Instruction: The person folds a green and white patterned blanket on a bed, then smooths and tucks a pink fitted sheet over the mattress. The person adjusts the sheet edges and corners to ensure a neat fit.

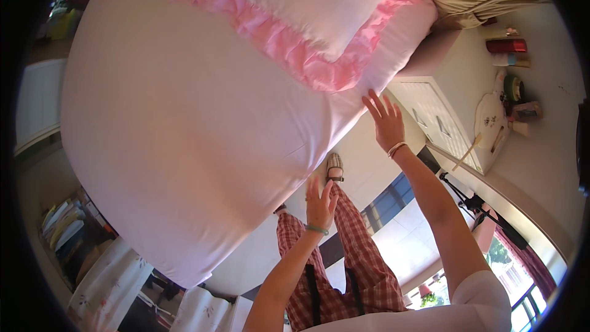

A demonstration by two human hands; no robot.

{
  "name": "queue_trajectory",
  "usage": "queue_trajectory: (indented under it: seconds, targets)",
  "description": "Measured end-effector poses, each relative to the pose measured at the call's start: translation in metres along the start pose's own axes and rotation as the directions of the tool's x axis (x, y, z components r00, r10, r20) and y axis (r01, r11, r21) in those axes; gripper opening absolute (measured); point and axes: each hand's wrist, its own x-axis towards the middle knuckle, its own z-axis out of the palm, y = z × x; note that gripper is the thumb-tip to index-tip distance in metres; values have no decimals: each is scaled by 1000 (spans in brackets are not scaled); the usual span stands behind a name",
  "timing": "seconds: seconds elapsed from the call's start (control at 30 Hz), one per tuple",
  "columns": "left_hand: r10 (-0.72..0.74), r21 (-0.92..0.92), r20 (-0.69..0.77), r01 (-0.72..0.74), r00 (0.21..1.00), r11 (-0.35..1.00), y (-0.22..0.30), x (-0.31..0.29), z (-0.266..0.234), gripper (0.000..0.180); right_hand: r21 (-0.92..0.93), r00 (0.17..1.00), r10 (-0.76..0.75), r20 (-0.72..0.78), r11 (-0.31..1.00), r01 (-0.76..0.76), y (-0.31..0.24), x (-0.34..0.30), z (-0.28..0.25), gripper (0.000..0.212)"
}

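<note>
With our bare right hand (388, 128) at three o'clock and bare left hand (320, 207) at five, both spread and empty, we could crease the broad pale-pink fabric bedsheet (184, 104) by tugging unevenly.

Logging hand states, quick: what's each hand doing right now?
Left hand: open, holding nothing.
Right hand: open, holding nothing, at the edge of the pink sheet; contact unclear.

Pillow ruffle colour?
The ruffle is pink; best seen in the head view, the only one.
</note>
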Motion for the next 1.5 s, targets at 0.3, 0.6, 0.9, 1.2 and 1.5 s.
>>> queue_trajectory:
  seconds: [0.3, 0.6, 0.9, 1.2, 1.5]
  targets:
    - [-611, -717, 667, 588, 427, -373, 29, 107, 24, 50, 769, 688, 349, 636, -352, -533, 40, 55, 27, 54]
    - [-570, -726, 688, 441, 450, -528, 31, 132, 60, 26, 811, 758, 325, 566, -51, -583, 72, 62, 22, 29]
    - [-541, -558, 802, 641, 253, -526, 46, 156, 45, 29, 623, 692, 636, 342, 398, -674, 57, 68, 25, 30]
    - [-228, -496, 868, 766, 440, -409, 48, 157, -11, 57, 370, 407, 390, 826, 171, -913, 68, 81, -8, 29]
    - [-391, -860, 510, 463, 767, -213, 47, 301, -92, 49, 760, 693, 410, 593, -568, -315, 53, 239, -113, 64]
